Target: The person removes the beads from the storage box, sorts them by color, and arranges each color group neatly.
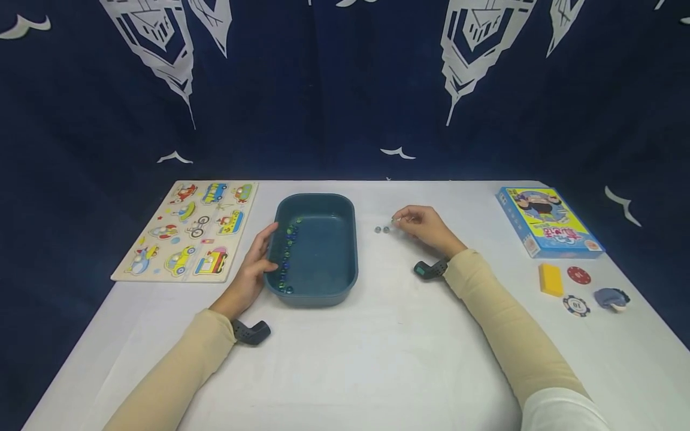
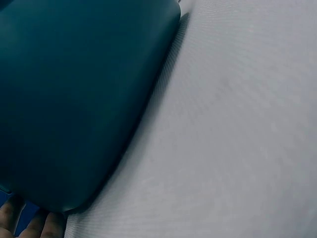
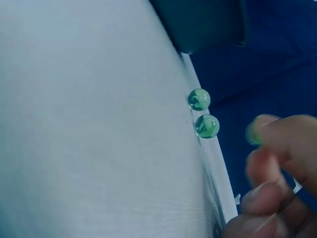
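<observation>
A dark teal plastic basin (image 1: 326,251) is on the white table, with several glass marbles (image 1: 287,256) lined up along the left side of its floor. My left hand (image 1: 249,275) grips the basin's left wall, thumb over the rim and fingers along the outside. To the basin's right, my right hand (image 1: 426,227) pinches a greenish marble (image 3: 253,134) between thumb and forefinger, above the table. Two clear marbles with green swirls, a nearer one (image 3: 207,126) and a farther one (image 3: 199,99), sit side by side on the cloth left of that hand.
A wooden picture puzzle board (image 1: 185,233) lies at the left. On the right are a blue and yellow game box (image 1: 550,221), a yellow block (image 1: 551,279), a red chip (image 1: 579,275), a black-and-white chip (image 1: 576,306) and a small blue-grey figure (image 1: 611,298). A dark blue curtain (image 1: 345,108) hangs behind.
</observation>
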Demonstrator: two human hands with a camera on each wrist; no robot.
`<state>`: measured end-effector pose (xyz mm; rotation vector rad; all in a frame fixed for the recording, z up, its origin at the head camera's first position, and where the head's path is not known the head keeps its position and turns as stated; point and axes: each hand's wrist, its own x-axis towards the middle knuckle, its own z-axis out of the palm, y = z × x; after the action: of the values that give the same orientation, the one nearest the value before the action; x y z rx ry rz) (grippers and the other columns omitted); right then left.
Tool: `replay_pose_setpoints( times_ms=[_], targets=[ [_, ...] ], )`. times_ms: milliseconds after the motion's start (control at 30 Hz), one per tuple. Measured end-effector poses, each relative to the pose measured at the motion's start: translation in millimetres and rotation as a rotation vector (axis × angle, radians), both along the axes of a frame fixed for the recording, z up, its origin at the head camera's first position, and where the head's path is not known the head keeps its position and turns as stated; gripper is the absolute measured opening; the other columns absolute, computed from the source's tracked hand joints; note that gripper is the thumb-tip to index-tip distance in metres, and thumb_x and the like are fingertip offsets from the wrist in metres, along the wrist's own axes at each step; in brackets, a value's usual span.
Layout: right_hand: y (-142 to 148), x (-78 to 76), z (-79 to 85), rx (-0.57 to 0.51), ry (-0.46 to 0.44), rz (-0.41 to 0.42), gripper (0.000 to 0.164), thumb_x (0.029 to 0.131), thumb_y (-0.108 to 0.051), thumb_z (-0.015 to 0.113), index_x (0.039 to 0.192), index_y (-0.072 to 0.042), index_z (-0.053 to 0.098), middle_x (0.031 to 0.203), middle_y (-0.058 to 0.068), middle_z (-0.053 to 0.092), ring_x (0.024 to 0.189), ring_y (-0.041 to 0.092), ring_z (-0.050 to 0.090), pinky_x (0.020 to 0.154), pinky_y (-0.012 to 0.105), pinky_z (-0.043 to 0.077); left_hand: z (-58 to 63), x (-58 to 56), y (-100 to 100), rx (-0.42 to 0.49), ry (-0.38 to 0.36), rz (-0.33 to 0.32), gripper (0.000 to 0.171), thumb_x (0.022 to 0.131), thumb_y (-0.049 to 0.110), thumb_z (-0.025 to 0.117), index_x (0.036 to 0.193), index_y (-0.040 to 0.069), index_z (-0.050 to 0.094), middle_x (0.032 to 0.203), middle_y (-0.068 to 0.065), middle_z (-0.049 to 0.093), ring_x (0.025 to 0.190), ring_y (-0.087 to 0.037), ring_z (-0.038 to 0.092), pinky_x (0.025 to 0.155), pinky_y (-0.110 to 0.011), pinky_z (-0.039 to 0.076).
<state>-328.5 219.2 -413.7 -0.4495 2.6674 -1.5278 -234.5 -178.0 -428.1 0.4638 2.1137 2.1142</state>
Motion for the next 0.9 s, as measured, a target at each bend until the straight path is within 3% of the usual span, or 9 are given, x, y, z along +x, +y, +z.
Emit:
replay_pose_setpoints(
  times_ms=[233,533,900],
  targets=[
    [3.5,-3.1,-11.6,0.075,0.012,-0.022,0.019,0.092,-0.011,0.067,0.109,-0.005,0.072,0.085,0.006,0.063,0.057,0.009,0.048,0.051,0.022,0.045,-0.7,0.4,-0.5,0.001,-0.005,0.009,0.089,0.075,0.002,0.043,0.159,0.017,0.017,0.167,0.006,0.005,0.153,-0.016,-0.002,0.119,-0.054,-0.004],
    [0.9,-3.1,-12.4,0.155,0.024,-0.034,0.017,0.090,-0.015,0.069,0.103,-0.007,0.075,0.081,0.003,0.065,0.060,0.013,0.051,0.054,0.023,0.045,-0.7,1.6,-1.9,-0.008,0.005,0.012,0.089,0.076,0.002,0.043,0.159,0.015,0.016,0.167,0.006,0.004,0.153,-0.016,-0.003,0.119,-0.054,-0.005],
    [3.4,-0.8,-11.4,0.144,-0.005,-0.052,0.020,0.092,-0.016,0.068,0.108,-0.008,0.075,0.078,0.005,0.065,0.058,0.013,0.050,0.054,0.023,0.045,-0.8,0.4,0.3,-0.022,0.009,0.005,0.089,0.076,0.003,0.042,0.160,0.016,0.016,0.167,0.008,0.005,0.153,-0.014,-0.002,0.120,-0.051,-0.004]
  ],
)
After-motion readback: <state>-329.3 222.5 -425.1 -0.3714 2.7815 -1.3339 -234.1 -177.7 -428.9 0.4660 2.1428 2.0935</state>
